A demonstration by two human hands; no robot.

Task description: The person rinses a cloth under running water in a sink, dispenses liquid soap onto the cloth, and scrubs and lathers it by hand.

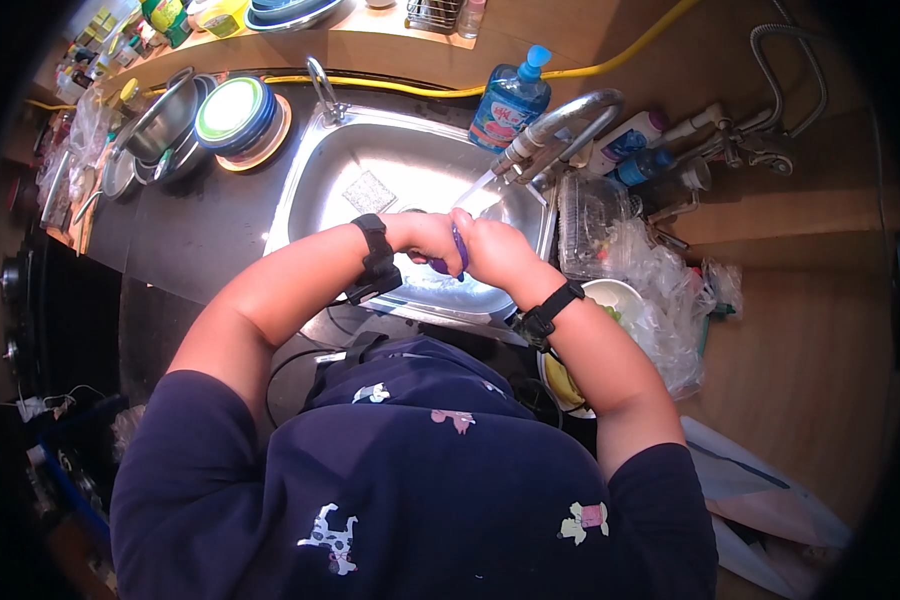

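Over the steel sink (305,190) my two hands meet, knuckles close together. My left hand (432,238) is closed around a bunched purple cloth (460,250), of which only a strip and a small fold below show. My right hand (498,252) is also closed, pressed against the left one at the same cloth; most of the cloth is hidden inside the fists. Just beyond the hands, water runs from the faucet (530,140) into the basin. A whitish textured pad (370,192) lies on the sink bottom, left of the stream.
A blue soap bottle (510,105) stands behind the sink. Stacked plates (235,115) and metal bowls (165,120) sit on the left counter. To the right are a clear plastic box (592,225), plastic bags (665,300) and a white bowl (615,295). A yellow hose (390,87) runs along the back.
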